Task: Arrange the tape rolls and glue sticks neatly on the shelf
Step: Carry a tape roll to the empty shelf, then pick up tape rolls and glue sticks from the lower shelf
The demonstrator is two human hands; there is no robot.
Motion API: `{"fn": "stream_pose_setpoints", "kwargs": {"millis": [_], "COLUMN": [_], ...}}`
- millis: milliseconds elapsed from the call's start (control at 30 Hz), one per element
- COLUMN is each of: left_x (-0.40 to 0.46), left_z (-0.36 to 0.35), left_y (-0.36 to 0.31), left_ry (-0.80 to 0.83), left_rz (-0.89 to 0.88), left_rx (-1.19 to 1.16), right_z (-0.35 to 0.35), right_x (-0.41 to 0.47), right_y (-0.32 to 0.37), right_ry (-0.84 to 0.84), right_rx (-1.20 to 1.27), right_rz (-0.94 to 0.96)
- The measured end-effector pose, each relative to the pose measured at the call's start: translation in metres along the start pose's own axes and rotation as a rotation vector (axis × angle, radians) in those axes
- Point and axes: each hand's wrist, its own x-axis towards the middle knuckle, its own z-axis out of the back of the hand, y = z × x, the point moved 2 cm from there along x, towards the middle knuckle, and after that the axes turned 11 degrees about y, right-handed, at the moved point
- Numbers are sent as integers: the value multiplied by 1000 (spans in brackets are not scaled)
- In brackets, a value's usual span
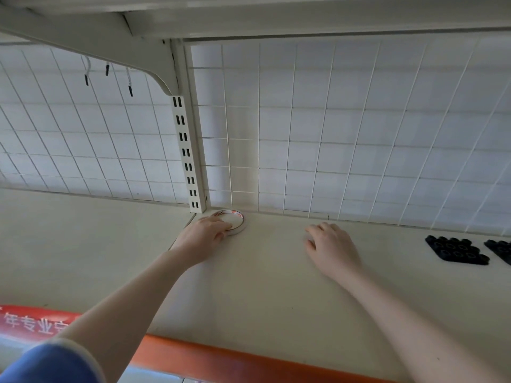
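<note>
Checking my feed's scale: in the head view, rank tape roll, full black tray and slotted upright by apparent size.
1. slotted upright, largest
2. black tray
3. tape roll, smallest, partly covered by the left hand

Your tape roll lies flat on the shelf, back-left, at the foot of the upright. Left hand on it. Right hand to its right. 2 trays far right.
</note>
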Motion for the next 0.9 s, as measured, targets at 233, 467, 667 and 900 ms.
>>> {"fn": "stream_pose_setpoints", "kwargs": {"millis": [233,467,667,900], "left_x": [-14,-43,-71,-81], "left_z": [8,0,-13,-21], "left_y": [-36,-108,-155,-200], "left_ry": [-122,-152,-136,-99], "left_rz": [23,109,87,-6], "left_rx": [52,-24,-44,-64], "right_z": [15,34,41,49], "right_x": [-9,-44,-92,-165], "right_y": [-25,-65,-110,-146], "right_ry": [29,54,36,6], "right_rx": [-10,-52,-81,-55], "right_rz": [-10,-35,-93,-255]}}
